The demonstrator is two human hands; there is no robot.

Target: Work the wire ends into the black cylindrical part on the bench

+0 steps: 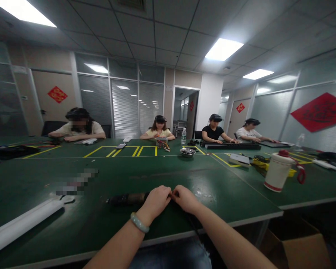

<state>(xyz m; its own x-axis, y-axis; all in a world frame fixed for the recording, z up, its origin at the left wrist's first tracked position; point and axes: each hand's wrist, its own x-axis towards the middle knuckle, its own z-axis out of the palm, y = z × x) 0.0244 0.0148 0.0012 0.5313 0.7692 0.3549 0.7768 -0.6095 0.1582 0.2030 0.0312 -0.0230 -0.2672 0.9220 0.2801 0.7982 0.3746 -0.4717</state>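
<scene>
- I'm bringing both hands together near the front edge of the tabletop (106, 172), about mid-width, w/ my left hand (156, 200) and right hand (186, 198) touching at the fingertips.
- Left fingers (165, 193) are curling shut, and right fingers (177, 194) are curling in to meet them. Something tiny seems pinched between them, but it's too small and hidden to say what, so can't tell if either hand has a real hold.
- A dark tube-shaped item (127, 198) is lying flat on the tabletop just left of my left hand, running toward the left edge; its near end is disappearing behind my knuckles, so can't tell if I'm touching it.
- My read: I'm working on the end of that dark item, at a fine fingertip stage, not a lifting one.
- Next move, as I judge it, is calling for small steady finger pressure, keeping the item flat and not rolling, and my head tilting down, since the view is sitting high.
- A white strip (25, 220) is lying at the front left corner; a white jug w/ red lid (278, 171) is standing well apart to the right.
- Other people are sitting along the far edge, their hands busy w/ their own stuff.
</scene>
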